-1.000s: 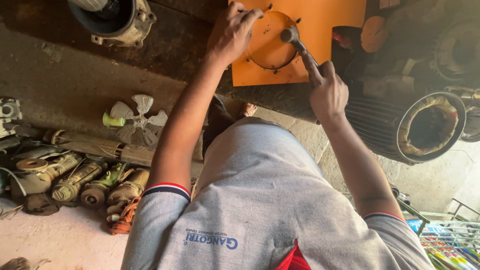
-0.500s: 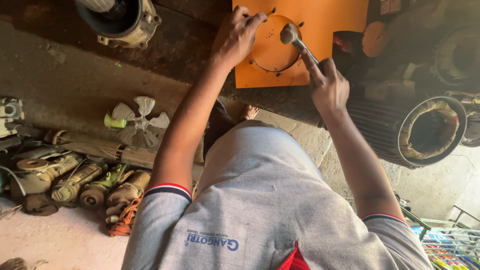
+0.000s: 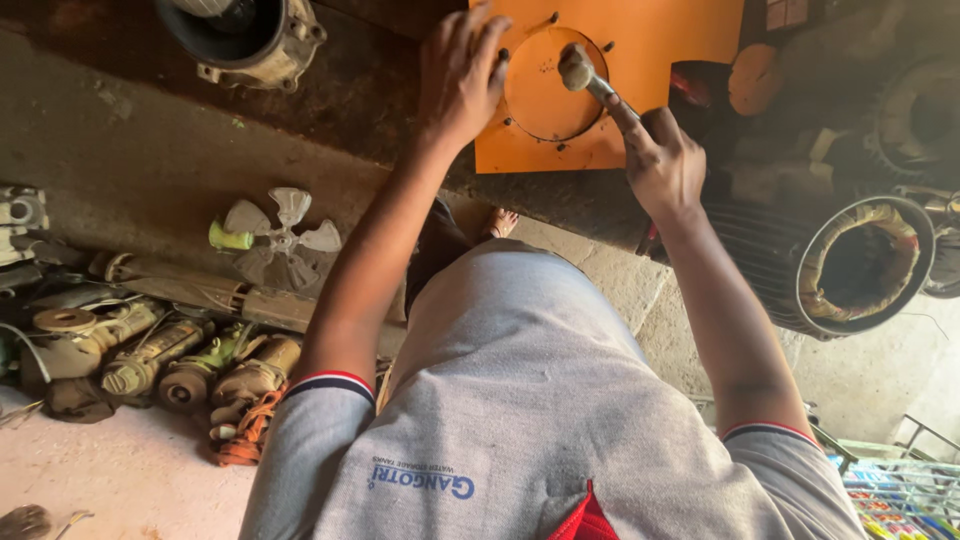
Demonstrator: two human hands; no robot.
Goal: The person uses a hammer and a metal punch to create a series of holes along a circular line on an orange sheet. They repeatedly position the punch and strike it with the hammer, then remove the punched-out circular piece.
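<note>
shifted since half a second ago: hammer (image 3: 583, 73) head now down on the round orange disc (image 3: 545, 85), inside its ring. right hand (image 3: 662, 160) clenched around the handle, just below the head. left hand (image 3: 462, 70) pressed flat, fingers spread, on the orange plate (image 3: 660, 45) beside the disc's left edge.

We saw a small print (image 3: 422, 483) on the grey shirt (image 3: 520, 400), low on the front near the bottom edge of the view. It was a short row of blue letters with a thinner line of tiny letters beside it. In the bottom right corner we saw some bright little packs (image 3: 895, 500) in a wire rack (image 3: 925, 435). They were flat and had many colours, like blue, red and yellow. They were too small for us to tell more. We saw no signs and no screens.
</note>
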